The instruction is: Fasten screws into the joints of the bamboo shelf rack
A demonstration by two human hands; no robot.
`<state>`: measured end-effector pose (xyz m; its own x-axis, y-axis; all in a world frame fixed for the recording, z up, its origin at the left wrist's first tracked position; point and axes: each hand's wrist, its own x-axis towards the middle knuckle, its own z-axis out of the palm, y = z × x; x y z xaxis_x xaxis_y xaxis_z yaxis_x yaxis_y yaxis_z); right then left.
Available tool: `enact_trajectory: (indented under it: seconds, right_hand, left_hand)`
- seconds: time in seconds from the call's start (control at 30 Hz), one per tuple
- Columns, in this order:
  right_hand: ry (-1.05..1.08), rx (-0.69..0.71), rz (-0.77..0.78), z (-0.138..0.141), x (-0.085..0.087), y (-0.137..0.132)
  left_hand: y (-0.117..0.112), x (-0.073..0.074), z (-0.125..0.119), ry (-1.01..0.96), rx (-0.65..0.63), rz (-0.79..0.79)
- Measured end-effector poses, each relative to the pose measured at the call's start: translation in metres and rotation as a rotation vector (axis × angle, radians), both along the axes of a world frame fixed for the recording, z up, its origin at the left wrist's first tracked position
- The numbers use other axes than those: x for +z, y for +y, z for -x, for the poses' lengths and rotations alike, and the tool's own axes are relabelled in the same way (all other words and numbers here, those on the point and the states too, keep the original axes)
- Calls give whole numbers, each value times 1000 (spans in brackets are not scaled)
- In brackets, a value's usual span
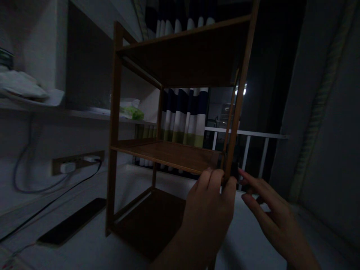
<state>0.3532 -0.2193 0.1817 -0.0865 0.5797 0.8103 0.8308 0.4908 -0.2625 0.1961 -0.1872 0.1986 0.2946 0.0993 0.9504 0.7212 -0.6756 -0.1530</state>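
Note:
A wooden shelf rack (168, 153) with three tiers stands in front of me. My left hand (210, 198) is closed around the right end of the middle shelf board, by the front right post (239, 105); its fingertips are hidden behind the wood. Just right of that post is my right hand (270, 210), its thumb and forefinger apart and bent toward the post. A thin small sliver shows at the forefinger's tip, too dark to name. Whether that hand touches the post I cannot tell.
On the left wall, a power outlet strip (78, 160) has plugs and cables in it. A long dark flat board (73, 221) lies on the white surface. A wall shelf holds a green packet (131, 112). Behind are a striped curtain (182, 116) and a white railing (261, 134).

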Motion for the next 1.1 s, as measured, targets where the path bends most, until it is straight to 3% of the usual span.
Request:
enact_trajectory:
  seconds: [0.53, 0.7, 0.83, 1.1]
  right_hand:
    - [-157, 109, 274, -3, -1, -10]
    - [-193, 245, 124, -3, 0, -22]
    - [-177, 224, -62, -4, -4, -29]
    - [-220, 279, -36, -24, -14, -22]
  left_hand:
    - [3, -3, 1, 7, -3, -12]
    - [2, -3, 2, 25, 8, -10]
    - [2, -2, 1, 28, 9, -23]
    - [3, -3, 3, 36, -1, -36]
